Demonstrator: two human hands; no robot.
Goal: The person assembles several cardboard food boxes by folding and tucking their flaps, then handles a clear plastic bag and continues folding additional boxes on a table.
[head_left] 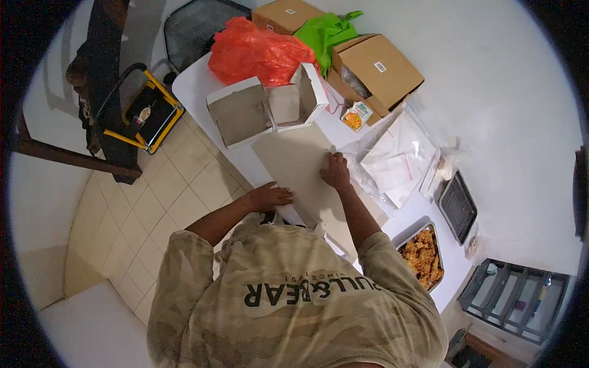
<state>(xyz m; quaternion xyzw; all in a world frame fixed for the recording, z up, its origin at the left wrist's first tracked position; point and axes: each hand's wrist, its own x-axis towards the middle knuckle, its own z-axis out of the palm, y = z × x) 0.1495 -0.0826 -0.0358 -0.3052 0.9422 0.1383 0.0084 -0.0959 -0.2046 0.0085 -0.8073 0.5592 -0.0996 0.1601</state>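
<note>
A flat grey-brown cardboard blank (291, 153) lies on the white table in front of me. My left hand (270, 196) rests at its left edge, fingers stretched out and holding nothing. At the right edge my right hand (335, 170) has its fingers curled and pinches the cardboard. Just beyond the blank stands an open white box (239, 113) with a grey inside, its lid raised. Part of the cardboard near my body is hidden by my shirt and right arm.
Clear plastic bags with white sheets (396, 159) lie right of the cardboard. A metal tray of browned food (422, 254) and a dark empty tray (458, 207) are farther right. Red plastic bag (261, 52), green bag (328, 35) and brown carton (380, 67) stand behind. A yellow-framed step stool (147, 116) is left.
</note>
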